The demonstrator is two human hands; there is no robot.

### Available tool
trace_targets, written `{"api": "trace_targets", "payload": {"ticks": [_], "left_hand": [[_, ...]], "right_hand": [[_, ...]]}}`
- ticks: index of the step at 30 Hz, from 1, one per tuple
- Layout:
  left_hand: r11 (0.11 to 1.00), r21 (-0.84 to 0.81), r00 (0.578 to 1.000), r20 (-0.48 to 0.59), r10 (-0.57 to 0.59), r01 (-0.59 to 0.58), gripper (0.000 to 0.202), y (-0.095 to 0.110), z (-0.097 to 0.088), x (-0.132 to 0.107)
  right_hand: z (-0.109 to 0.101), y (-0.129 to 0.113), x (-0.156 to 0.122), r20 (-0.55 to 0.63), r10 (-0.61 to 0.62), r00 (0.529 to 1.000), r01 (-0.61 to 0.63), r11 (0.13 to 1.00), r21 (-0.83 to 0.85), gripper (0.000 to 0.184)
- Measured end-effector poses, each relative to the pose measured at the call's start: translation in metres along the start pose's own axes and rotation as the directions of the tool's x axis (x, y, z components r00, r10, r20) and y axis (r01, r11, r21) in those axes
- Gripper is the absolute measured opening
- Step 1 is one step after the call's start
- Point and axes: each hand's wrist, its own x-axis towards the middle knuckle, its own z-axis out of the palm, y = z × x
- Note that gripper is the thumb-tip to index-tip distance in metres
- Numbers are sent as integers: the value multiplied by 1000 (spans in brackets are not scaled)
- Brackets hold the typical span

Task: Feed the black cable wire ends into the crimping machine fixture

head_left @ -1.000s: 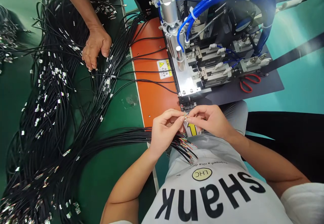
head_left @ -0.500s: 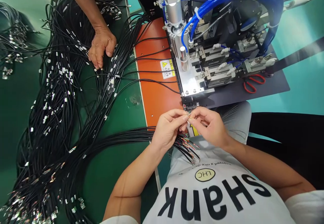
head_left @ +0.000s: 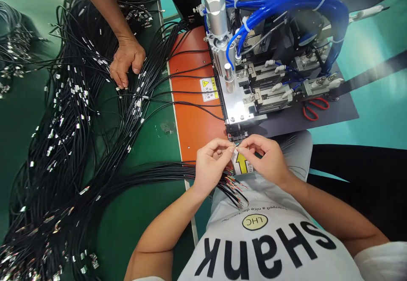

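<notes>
Just in front of the machine, my left hand (head_left: 210, 164) and my right hand (head_left: 266, 159) meet, fingertips pinched. Between them are the thin wires (head_left: 236, 145) of a cable end, mostly covered by the fingers. My left hand is closed on these wires from the left, my right from the other side. Beneath my left wrist passes a bundle of black cables (head_left: 152, 171), whose stripped ends with coloured wires (head_left: 233, 184) fan out over my lap. A label with a yellow arrow (head_left: 242, 162) shows between my hands.
The machine (head_left: 233, 103) with blue air hoses (head_left: 286, 3) stands ahead, several cables running into it over an orange plate (head_left: 193, 132). Red-handled scissors (head_left: 314, 108) lie right. Piled black cables (head_left: 70, 115) cover the green table (head_left: 133, 230), where another person's hand (head_left: 127, 60) rests.
My hands have parted slightly, and more of the yellow-arrow label shows between them. The view has shifted a little. The other person's hand stays on the cables.
</notes>
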Motion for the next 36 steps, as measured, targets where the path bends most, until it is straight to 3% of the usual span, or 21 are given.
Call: {"api": "trace_targets", "payload": {"ticks": [4, 11, 22, 29, 36], "left_hand": [[999, 21, 999, 24, -36, 36, 25, -1, 1, -1], [992, -30, 990, 63, -124, 126, 26, -2, 0, 2], [996, 14, 994, 69, -86, 85, 26, -5, -1, 4], [995, 75, 996, 59, -69, 64, 26, -2, 2, 2], [995, 98, 998, 55, -19, 13, 24, -6, 3, 3]], "right_hand": [[0, 2, 2, -21, -88, 996, 86, 994, -69, 9], [-4, 10, 3, 85, 207, 975, -221, 950, 220, 16], [-1, 5, 0, -91, -39, 995, 40, 999, 9, 9], [3, 10, 2, -140, -36, 989, 40, 999, 21, 5], [4, 13, 4, -101, -37, 994, 40, 999, 33, 5]]}}
